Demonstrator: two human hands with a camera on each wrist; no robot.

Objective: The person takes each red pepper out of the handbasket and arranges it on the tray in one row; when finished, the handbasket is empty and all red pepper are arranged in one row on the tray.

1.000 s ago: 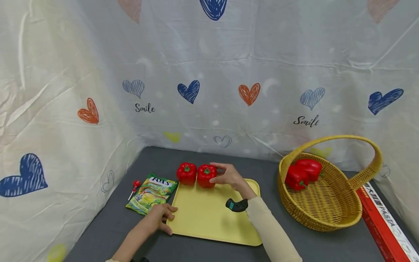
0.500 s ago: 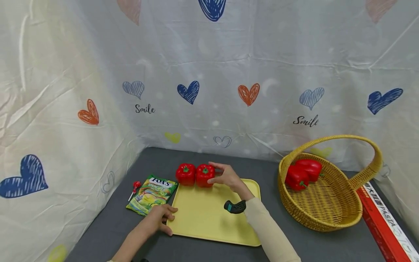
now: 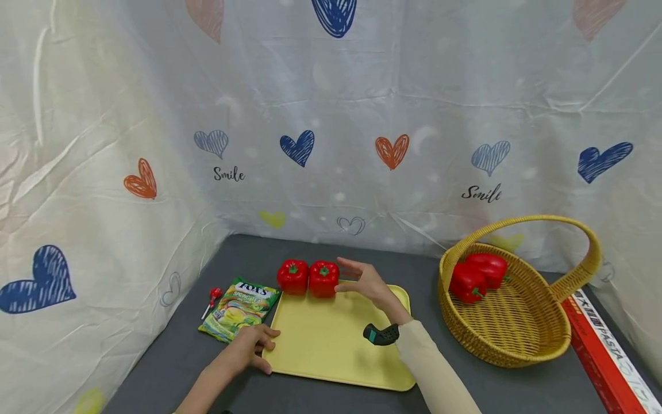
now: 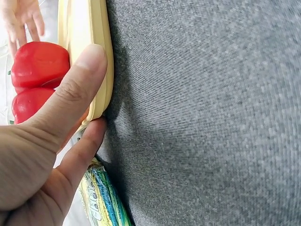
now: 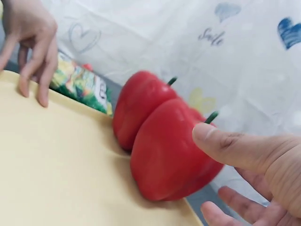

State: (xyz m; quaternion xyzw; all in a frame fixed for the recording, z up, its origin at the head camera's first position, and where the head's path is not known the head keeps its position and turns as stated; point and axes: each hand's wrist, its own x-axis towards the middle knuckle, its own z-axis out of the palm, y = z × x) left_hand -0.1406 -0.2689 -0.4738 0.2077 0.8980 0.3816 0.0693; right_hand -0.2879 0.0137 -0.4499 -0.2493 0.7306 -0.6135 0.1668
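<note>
Right hand (image 3: 368, 280): fingers spread, just released from second red bell pepper (image 3: 323, 279); yellow tray (image 3: 331, 345) corner pinched by left hand (image 3: 251, 345). Next pepper judged to be fetched from basket (image 3: 517, 339).

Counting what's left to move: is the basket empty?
Not empty. Two red peppers lie inside the basket, against its far-left wall.

Grey table (image 3: 455, 385): yellow tray (image 3: 331, 345), candy bag (image 3: 239, 307), wicker basket (image 3: 512, 328), pasta box (image 3: 605, 351).
</note>
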